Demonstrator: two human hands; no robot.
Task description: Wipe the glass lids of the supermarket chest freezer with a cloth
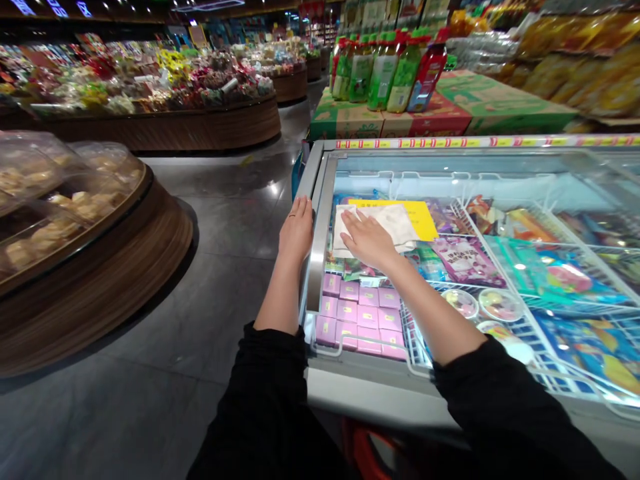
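Note:
My right hand (pixel 369 240) lies flat with fingers spread on a white cloth (pixel 397 223), pressed against the glass lid of a chest freezer (pixel 370 387). Part of the cloth is hidden under the palm. Beside it, my left hand (pixel 297 230) rests on the freezer's left edge, its fingers stretched out and holding nothing. A yellow sheet (pixel 425 223) shows behind the cloth. Beneath the glass sit pink boxes (pixel 357 313), a purple bag (pixel 467 260) and several round tubs (pixel 500 303).
Bottles (pixel 383 73) stand on green and red cartons (pixel 425 123) behind the freezer. To the left, a curved wooden counter (pixel 125 267) holds baked-looking goods under clear covers. Grey floor (pixel 220 280) runs between it and the freezer. Wrapped goods fill a wooden display (pixel 200 130) farther back.

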